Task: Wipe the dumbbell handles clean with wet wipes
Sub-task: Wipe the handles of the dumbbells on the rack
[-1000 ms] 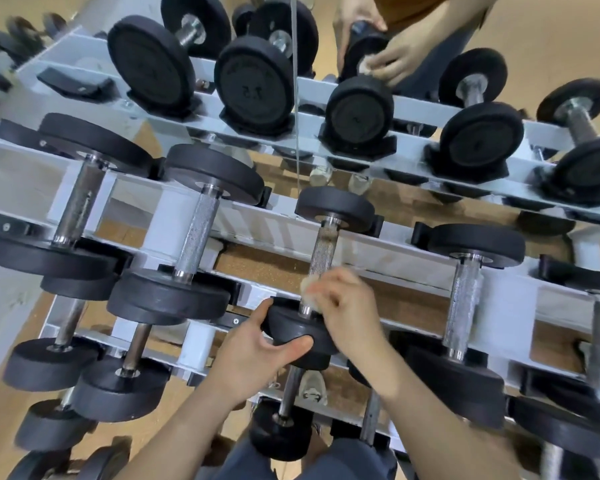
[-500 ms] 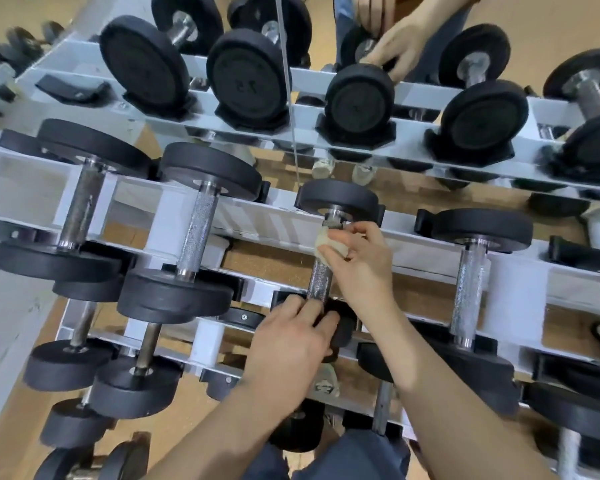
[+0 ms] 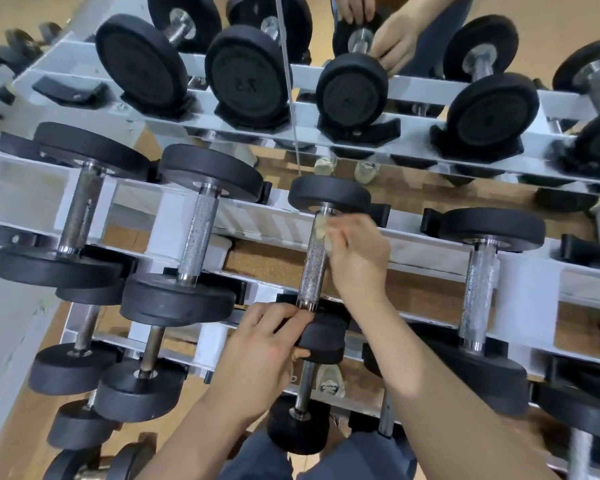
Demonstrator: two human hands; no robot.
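right hand point(image 3: 357, 258) pinches wet wipe point(image 3: 321, 231) on the dumbbell handle point(image 3: 311, 271), left hand point(image 3: 262, 346) grips its near head point(image 3: 324, 337)

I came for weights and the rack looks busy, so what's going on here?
A person is wiping a dumbbell handle on the rack. The right hand pinches a wipe against the handle's far end, just below the far head. The left hand grips the near head, apparently to steady it. The next dumbbell to the left lies on the rack with no hand on it.
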